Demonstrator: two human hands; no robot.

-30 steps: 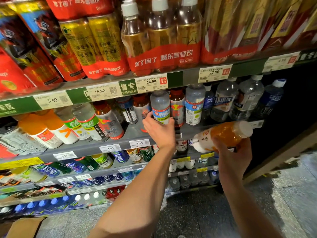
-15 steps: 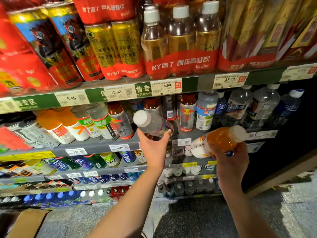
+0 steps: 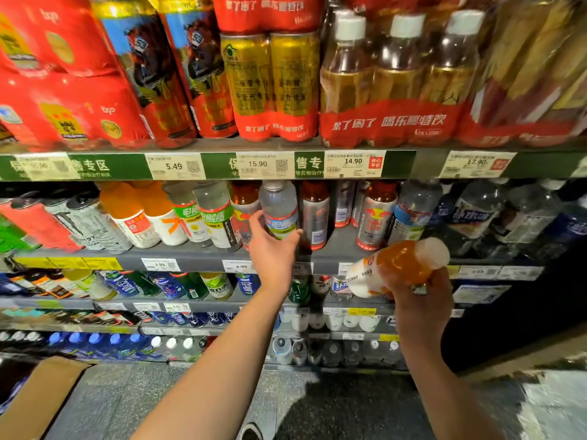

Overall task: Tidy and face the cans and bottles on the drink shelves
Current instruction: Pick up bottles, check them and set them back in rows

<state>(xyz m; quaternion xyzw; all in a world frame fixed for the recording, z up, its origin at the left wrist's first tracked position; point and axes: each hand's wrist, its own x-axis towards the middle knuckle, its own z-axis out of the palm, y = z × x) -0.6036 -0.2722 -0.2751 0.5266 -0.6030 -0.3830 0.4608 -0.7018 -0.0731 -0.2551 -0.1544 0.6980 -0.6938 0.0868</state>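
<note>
My left hand (image 3: pixel 271 249) grips a clear bottle with a blue-and-red label (image 3: pixel 279 211), upright on the grey middle shelf (image 3: pixel 197 254), between green-labelled clear bottles (image 3: pixel 211 214) and brown red-labelled bottles (image 3: pixel 376 214). My right hand (image 3: pixel 416 296) holds an orange juice bottle with a white cap (image 3: pixel 397 265) lying sideways in front of the shelf, cap pointing right.
Orange bottles (image 3: pixel 139 211) and cans (image 3: pixel 85 220) stand at the left of the middle shelf, water bottles (image 3: pixel 470 214) at the right. Red multipacks (image 3: pixel 390 77) fill the top shelf. Lower shelves hold more drinks. A cardboard box (image 3: pixel 38 398) sits on the floor at bottom left.
My left hand lifted the clear bottle out tilted, carried it left and stood it upright further left on the middle shelf. The right hand kept the orange bottle about where it was.
</note>
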